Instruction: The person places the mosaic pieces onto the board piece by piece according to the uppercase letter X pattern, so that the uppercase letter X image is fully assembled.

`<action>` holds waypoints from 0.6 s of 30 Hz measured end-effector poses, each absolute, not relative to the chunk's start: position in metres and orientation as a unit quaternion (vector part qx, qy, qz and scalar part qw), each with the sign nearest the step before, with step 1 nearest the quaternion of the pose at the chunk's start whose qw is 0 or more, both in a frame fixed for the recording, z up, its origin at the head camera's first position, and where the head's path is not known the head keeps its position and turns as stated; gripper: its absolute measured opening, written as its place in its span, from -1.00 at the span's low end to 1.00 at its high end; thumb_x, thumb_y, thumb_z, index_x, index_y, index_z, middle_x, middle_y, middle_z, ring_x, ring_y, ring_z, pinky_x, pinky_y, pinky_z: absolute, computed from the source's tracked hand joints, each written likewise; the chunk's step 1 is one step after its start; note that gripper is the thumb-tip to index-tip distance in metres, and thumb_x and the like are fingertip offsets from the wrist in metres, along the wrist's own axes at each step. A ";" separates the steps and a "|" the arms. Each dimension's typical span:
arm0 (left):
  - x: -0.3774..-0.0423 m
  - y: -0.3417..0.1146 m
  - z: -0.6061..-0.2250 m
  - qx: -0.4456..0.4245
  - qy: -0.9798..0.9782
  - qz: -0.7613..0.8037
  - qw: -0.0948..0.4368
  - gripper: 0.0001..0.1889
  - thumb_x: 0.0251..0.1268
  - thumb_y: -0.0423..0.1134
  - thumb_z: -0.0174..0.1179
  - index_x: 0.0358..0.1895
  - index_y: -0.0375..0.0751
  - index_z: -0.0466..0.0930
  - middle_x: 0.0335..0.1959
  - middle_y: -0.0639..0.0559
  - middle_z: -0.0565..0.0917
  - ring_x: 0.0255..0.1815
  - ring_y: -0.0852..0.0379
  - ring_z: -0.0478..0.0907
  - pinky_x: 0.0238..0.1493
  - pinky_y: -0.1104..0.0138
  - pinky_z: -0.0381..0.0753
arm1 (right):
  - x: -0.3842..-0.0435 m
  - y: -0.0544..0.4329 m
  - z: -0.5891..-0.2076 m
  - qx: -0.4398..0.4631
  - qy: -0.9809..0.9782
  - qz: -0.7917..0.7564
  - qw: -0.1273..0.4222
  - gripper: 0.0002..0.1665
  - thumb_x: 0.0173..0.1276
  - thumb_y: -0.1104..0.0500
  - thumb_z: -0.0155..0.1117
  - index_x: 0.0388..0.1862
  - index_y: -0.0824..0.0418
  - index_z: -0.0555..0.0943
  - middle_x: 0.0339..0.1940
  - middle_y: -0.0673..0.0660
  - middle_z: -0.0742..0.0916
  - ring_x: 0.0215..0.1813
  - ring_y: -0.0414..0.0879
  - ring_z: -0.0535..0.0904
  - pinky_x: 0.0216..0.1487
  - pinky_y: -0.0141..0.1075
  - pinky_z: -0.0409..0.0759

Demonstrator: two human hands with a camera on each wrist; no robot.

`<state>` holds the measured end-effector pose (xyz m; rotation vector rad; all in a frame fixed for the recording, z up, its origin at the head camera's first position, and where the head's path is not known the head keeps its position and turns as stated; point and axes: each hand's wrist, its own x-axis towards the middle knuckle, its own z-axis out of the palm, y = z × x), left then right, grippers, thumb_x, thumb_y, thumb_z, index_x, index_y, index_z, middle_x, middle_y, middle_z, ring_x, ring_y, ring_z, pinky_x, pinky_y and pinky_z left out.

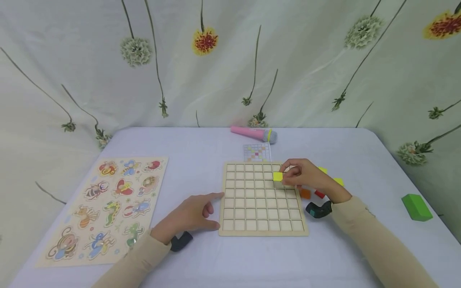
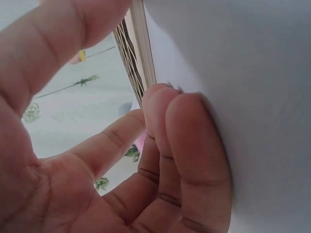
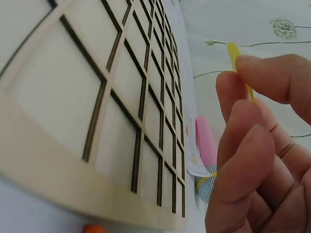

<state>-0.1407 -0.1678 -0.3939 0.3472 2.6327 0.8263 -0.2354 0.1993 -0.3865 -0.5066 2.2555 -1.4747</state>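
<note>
Between thumb and fingertips my right hand (image 1: 305, 176) pinches a small yellow square tile (image 1: 277, 176). The tile is held over the upper right part of a wooden grid board (image 1: 264, 233); in the right wrist view this yellow tile (image 3: 233, 52) appears edge-on, above the board's surface. My left hand (image 1: 192, 212) touches the board's left edge, index finger stretched out to it and thumb lower down at the same side. Seen from the left wrist, its other fingers are bent, resting on the white cloth beside the board edge (image 2: 144, 43).
Loose yellow (image 1: 338, 181), orange (image 1: 305, 194) and red tiles (image 1: 319, 194) lie right of the board. Behind it are a patterned grid card (image 1: 257, 149) and a pink microphone (image 1: 248, 132). An insect puzzle board (image 1: 163, 162) lies left; a green block (image 1: 416, 207) is far right.
</note>
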 end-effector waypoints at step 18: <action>-0.140 -0.168 -0.393 0.131 0.932 0.290 0.176 -0.09 0.06 -0.24 0.71 0.56 -0.11 0.52 -0.30 0.10 0.56 -0.28 0.13 0.45 -0.20 0.25 0.48 | -0.249 0.150 -0.397 -0.176 0.800 -0.534 0.210 -0.70 0.45 0.38 0.41 0.10 0.43 0.61 -0.37 0.15 0.83 -0.53 -0.15 0.41 -0.42 -0.32 0.43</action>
